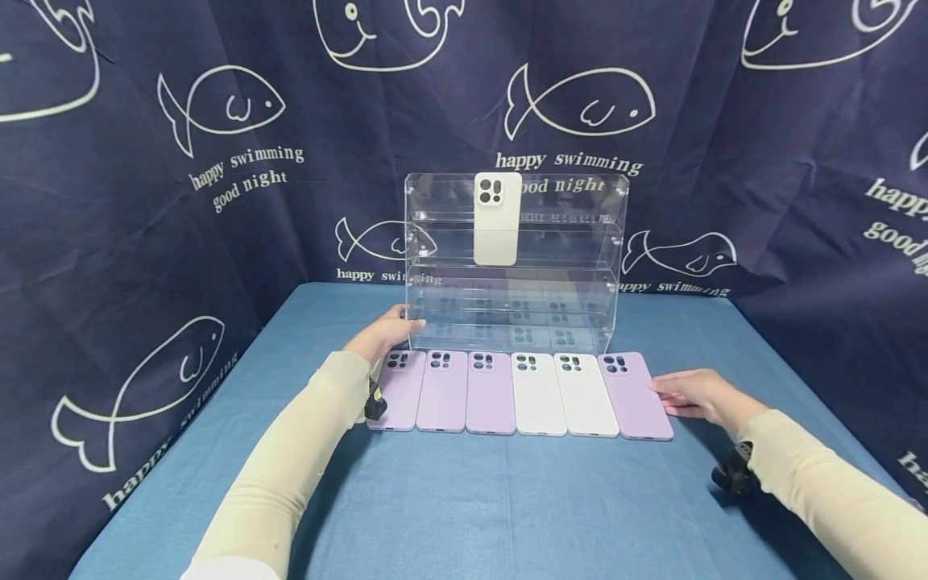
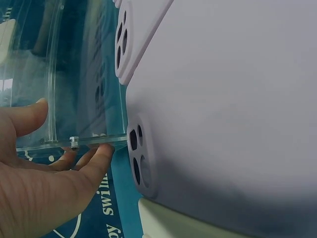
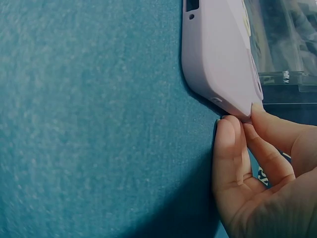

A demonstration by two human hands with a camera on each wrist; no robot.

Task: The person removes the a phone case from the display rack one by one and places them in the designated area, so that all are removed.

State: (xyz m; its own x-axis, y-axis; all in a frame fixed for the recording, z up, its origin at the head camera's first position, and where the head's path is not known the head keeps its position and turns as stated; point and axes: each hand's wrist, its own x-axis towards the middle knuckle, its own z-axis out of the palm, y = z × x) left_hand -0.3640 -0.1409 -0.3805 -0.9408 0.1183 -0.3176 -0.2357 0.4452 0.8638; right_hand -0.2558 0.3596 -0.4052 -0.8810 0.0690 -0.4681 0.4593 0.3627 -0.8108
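A clear acrylic display rack (image 1: 561, 251) with tiered shelves stands upright on the table. One white phone case (image 1: 496, 234) leans on its upper part. Below the rack, several purple and two white phone cases lie side by side in a row. At the rack's lower left side, my left hand (image 1: 387, 332) grips the side panel, thumb inside and fingers outside, as the left wrist view shows. My right hand (image 3: 267, 181) pinches the edge of the rightmost purple phone case (image 1: 636, 399), which lies slightly slanted. The leftmost purple phone case (image 1: 402, 395) is partly under my left wrist.
Blue cloth (image 1: 464, 499) covers the table. A dark blue curtain (image 1: 449, 113) with white fish drawings hangs behind and on both sides. A small black camera (image 1: 734, 471) sits on the right wrist, and another on the left.
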